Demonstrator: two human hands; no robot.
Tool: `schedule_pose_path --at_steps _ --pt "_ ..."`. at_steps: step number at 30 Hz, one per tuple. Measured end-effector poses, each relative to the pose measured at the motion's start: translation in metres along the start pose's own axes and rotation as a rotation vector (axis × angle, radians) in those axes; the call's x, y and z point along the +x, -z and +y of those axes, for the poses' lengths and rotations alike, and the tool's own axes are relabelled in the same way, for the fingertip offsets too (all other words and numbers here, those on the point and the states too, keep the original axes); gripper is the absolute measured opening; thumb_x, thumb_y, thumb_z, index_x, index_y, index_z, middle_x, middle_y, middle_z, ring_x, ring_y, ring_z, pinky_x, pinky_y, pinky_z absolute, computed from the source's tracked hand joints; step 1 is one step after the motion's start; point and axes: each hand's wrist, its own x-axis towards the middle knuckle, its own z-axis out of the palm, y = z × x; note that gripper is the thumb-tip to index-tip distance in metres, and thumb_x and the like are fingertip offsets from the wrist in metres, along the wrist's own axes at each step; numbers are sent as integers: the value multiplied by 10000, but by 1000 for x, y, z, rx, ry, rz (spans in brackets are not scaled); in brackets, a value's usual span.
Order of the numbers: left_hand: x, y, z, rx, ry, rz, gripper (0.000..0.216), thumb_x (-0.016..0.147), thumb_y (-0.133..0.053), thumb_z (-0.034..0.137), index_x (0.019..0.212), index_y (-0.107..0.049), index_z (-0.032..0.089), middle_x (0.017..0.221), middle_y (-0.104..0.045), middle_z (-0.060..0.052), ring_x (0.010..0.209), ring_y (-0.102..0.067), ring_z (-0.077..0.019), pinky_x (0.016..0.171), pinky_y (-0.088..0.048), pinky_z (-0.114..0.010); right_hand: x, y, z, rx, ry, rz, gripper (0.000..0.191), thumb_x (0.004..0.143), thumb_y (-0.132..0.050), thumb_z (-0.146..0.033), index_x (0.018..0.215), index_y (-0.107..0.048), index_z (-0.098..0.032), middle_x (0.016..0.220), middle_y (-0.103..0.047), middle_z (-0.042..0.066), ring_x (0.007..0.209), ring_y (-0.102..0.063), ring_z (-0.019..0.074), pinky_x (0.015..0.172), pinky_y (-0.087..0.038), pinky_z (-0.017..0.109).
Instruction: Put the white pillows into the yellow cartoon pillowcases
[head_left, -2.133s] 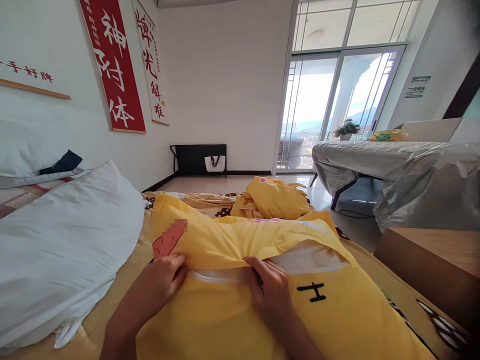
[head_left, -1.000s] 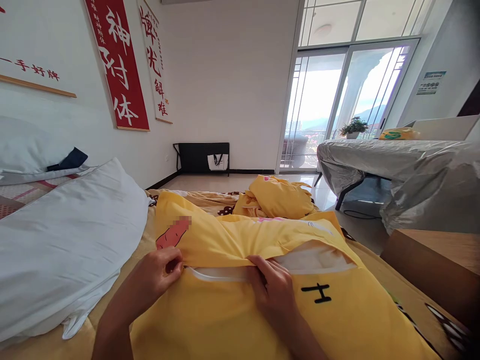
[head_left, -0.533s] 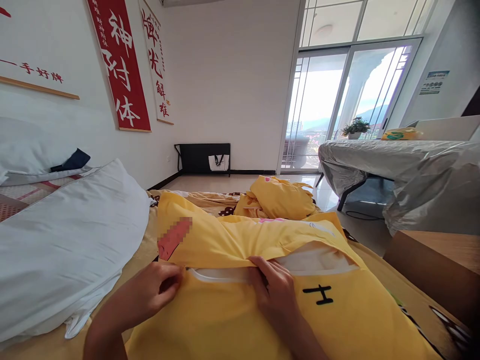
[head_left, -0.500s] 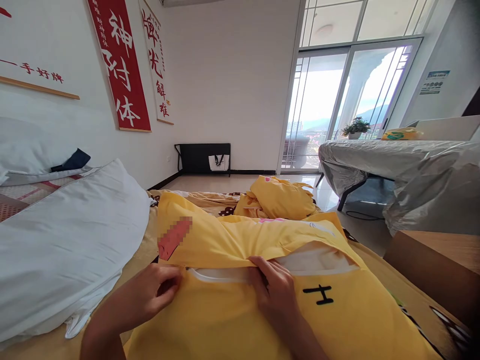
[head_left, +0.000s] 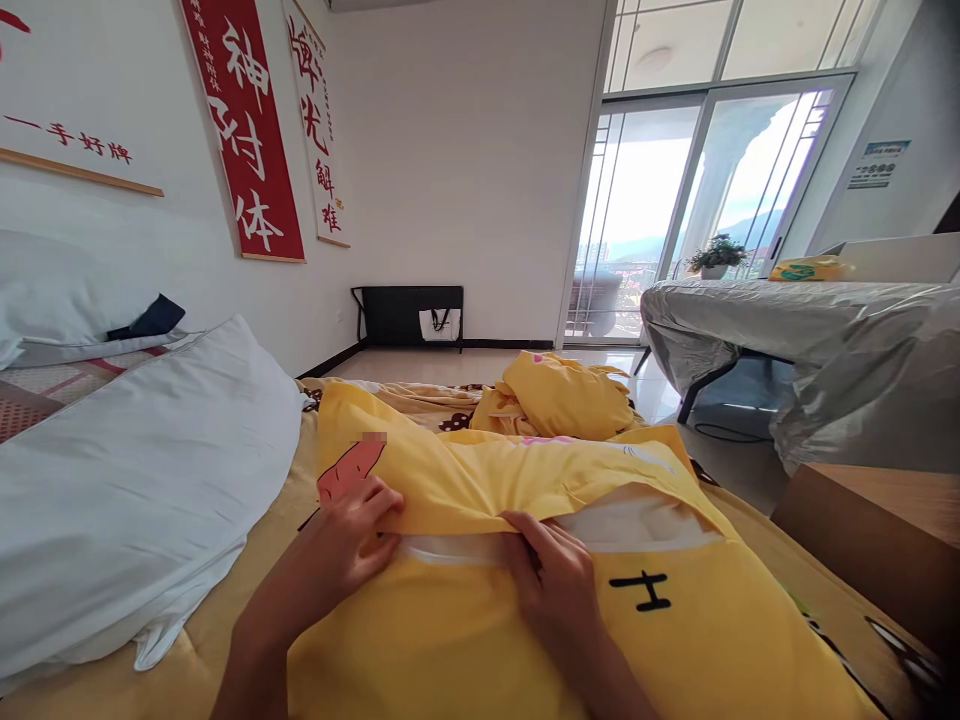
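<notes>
A pillow in a yellow pillowcase [head_left: 480,620] with a black mark lies on the bed in front of me. A slit in the case shows the white pillow [head_left: 622,525] inside. My left hand [head_left: 352,535] pinches the yellow fabric at the slit's left end. My right hand [head_left: 551,575] grips the slit's edge near the middle, fingers curled over the fabric.
A white pillow [head_left: 120,480] lies to the left, a crumpled yellow cloth [head_left: 562,395] sits further back on the bed. A wooden piece [head_left: 877,530] stands at the right, a plastic-covered table [head_left: 810,330] beyond it. Balcony doors [head_left: 690,200] are at the far end.
My left hand slid a little to the right along the slit and now pinches the fabric closer to my right hand. The right hand stayed put.
</notes>
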Motion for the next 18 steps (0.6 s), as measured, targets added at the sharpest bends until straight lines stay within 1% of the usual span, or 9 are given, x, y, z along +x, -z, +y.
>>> schedule_pose_path --at_steps 2,7,13,18 --pt "0 0 0 17 21 -1 174 840 -459 250 1001 -526 247 1049 -556 -33 969 -550 -207 831 -450 -332 1 0 0 -6 6 7 181 890 -458 -189 881 -639 -197 632 -647 0 584 -587 131 588 -402 226" --pt "2 -2 -7 47 59 30 184 792 -511 250 974 -526 225 1051 -561 -54 990 -541 -233 837 -457 -365 2 0 -1 -5 16 15 184 894 -456 -185 883 -639 -194 627 -643 -1 577 -583 126 582 -402 220" --pt "7 -5 -10 74 34 37 162 807 -429 189 894 -565 210 943 -600 -46 865 -571 -206 760 -441 -339 2 -1 1 -12 17 6 201 891 -454 -182 893 -654 -198 645 -659 7 603 -602 135 588 -412 222" --pt "6 -2 -12 66 55 19 154 831 -371 186 790 -518 204 827 -580 -23 782 -544 -186 725 -410 -330 6 1 -1 -31 49 -13 198 880 -460 -168 883 -657 -191 645 -670 4 593 -609 130 570 -422 212"
